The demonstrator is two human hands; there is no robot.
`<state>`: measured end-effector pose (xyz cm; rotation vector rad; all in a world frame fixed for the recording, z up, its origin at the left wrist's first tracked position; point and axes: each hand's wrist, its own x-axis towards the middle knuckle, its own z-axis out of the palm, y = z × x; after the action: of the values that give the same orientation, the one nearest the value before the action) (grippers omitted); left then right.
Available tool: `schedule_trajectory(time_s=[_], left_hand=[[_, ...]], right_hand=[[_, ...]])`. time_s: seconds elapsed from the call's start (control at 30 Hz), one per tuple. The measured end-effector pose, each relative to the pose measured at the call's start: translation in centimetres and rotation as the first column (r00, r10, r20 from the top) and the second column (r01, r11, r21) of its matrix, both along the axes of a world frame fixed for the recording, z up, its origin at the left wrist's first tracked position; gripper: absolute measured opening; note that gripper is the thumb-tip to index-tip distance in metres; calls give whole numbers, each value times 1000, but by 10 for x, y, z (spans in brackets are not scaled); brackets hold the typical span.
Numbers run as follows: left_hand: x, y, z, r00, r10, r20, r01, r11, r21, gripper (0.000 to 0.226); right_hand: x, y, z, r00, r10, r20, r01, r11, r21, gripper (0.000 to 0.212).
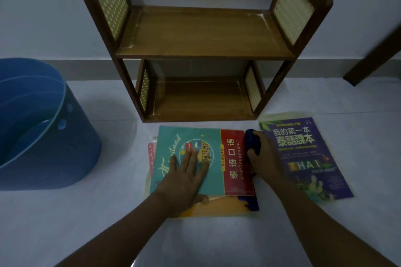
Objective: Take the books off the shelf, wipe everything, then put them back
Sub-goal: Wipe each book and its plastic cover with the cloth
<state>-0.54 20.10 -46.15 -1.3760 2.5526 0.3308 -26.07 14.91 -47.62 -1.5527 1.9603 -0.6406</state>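
A small two-tier wooden shelf (204, 34) stands on the floor against the wall, with no books on either tier. In front of it lies a stack of books, topped by a teal and red book (233, 158). My left hand (186, 178) presses flat on its cover, fingers spread. At the book's right edge my right hand (263, 156) is shut on a dark blue cloth (251, 138). A purple book (303, 156) lies flat to the right, on top of a pale one. An orange book (221, 207) shows under the stack.
A large blue plastic tub (43, 123) stands on the floor at the left. A dark wooden furniture leg (373, 56) slants in at the upper right. The floor is pale and smooth, meeting the wall behind the shelf.
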Motion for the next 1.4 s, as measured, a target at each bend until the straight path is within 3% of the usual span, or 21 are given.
schedule_trajectory(time_s=[0.13, 0.23, 0.33, 0.4, 0.47, 0.53, 0.67, 0.73, 0.77, 0.8, 0.9, 0.93, 0.97, 1.0, 1.1, 1.2, 1.23, 1.27, 1.33, 1.37, 1.4], left_hand=[[4, 4, 0, 990, -110, 87, 118, 989, -89, 66], [1, 0, 23, 961, -205, -183, 158, 958, -241, 39], [-7, -18, 89, 886, 1, -464, -141, 953, -267, 19], [-8, -32, 126, 734, 234, -637, -377, 921, -96, 15], [-9, -41, 142, 549, 372, -748, -492, 868, 70, 14], [-10, -44, 132, 401, 466, -788, -563, 805, 189, 19], [5, -34, 64, 142, 726, -673, -604, 602, 522, 37], [19, -25, 37, 87, 804, -588, -639, 498, 586, 42], [27, -22, 27, 127, 802, -584, -671, 503, 545, 45], [34, -18, 21, 235, 769, -594, -692, 562, 453, 48], [60, -6, 6, 599, 510, -618, -496, 842, 213, 41], [69, -4, -1, 710, 438, -551, -385, 897, 218, 57], [76, -2, -9, 788, 391, -476, -307, 919, 247, 89], [80, -1, -12, 843, 386, -376, -296, 915, 274, 110], [85, -2, -16, 917, 327, -227, -280, 935, 216, 125], [87, -12, -13, 961, 241, -138, -213, 958, 191, 130], [87, -14, -13, 962, 240, -134, -212, 958, 195, 131], [86, -14, -12, 961, 244, -132, -214, 955, 206, 132], [84, -12, -11, 954, 268, -136, -234, 947, 221, 133], [82, -12, -10, 951, 278, -138, -243, 944, 223, 134], [83, -13, -10, 949, 282, -144, -246, 943, 223, 135]], right_hand=[[-20, 13, -4, 993, -81, -90, 81, 997, -8, 56], [-22, 21, -4, 1000, -10, -19, 11, 1000, 23, 56], [-25, 20, -1, 998, -14, 67, 15, 1000, -5, 75], [-30, 16, 1, 994, -42, 99, 42, 999, 10, 76], [-34, 11, 3, 991, -59, 120, 51, 996, 67, 53], [-38, 7, 4, 979, -113, 170, 96, 990, 102, 48], [-43, 3, 8, 931, -214, 295, 182, 974, 132, 45], [-39, 3, 10, 928, -239, 286, 218, 970, 103, 46], [-34, 5, 14, 944, -221, 246, 217, 975, 44, 47], [-27, 7, 18, 964, -175, 201, 186, 982, -39, 49], [10, 23, 31, 997, 45, 59, -35, 986, -163, 62], [25, 32, 31, 989, 144, 33, -136, 976, -171, 62], [40, 44, 28, 970, 241, -16, -240, 955, -177, 61], [55, 57, 23, 940, 329, -91, -341, 921, -191, 61], [98, 96, 8, 740, 574, -350, -655, 735, -179, 58], [103, 74, 19, 469, 782, -411, -880, 453, -144, 48], [100, 52, 19, 483, 775, -407, -871, 471, -137, 46], [97, 27, 18, 595, 700, -394, -793, 591, -148, 46], [93, -16, 19, 880, 371, -296, -423, 896, -135, 50], [102, -25, 20, 923, 239, -301, -278, 956, -96, 53], [118, -25, 20, 910, 219, -352, -269, 958, -99, 54]])
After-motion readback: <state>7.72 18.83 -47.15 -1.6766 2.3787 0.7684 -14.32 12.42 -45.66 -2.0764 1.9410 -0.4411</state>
